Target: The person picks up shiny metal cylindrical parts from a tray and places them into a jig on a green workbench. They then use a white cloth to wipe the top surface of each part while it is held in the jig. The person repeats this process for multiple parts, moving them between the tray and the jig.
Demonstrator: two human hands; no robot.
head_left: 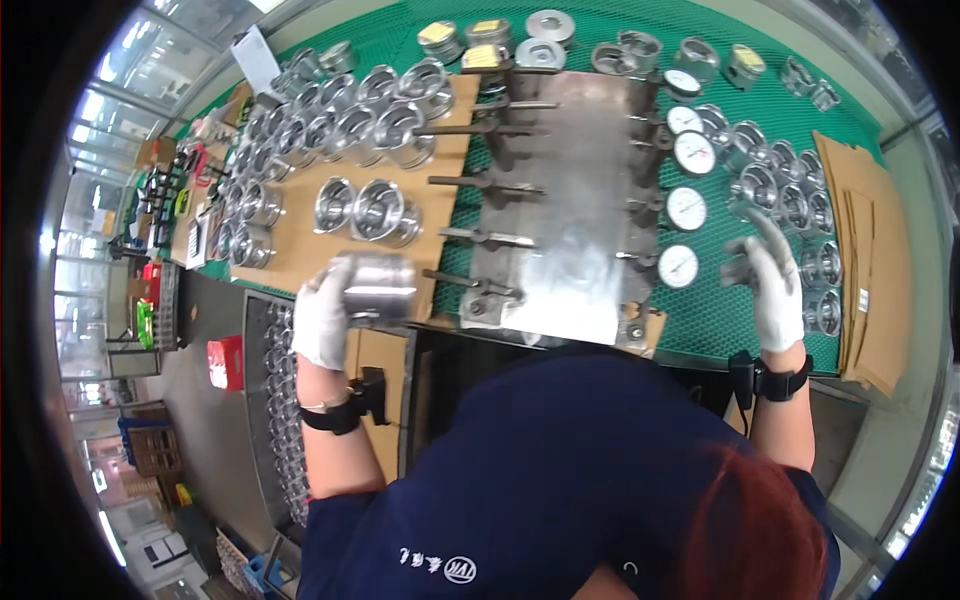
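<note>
1. Nearest the camera, reddish hair (755, 520) is seen over a dark navy-blue cloth shirt (560, 460).
2. A silver cylindrical metal part (378, 287) is gripped in the white-gloved left hand (322, 312) — it is held on its side, near the front edge of a flat brown cardboard sheet (290, 240).
3. The white-gloved right hand (775, 285) is held above a green textured mat (712, 315), its grey-tipped fingers parted and blurred; whether anything small is gripped there cannot be told.
4. Between the hands, a broad grey metal plate (570, 220) is flanked by dark metal rods (485, 185) on the left and five round white dial gauges (686, 209) on the right.
5. Similar silver hollow cylinders (360, 130) are grouped on the cardboard; more shiny metal cylinders (760, 188) are set out near the right hand — beside folded brown cardboard (870, 275).
6. Black bands (785, 382) are worn on both wrists.
</note>
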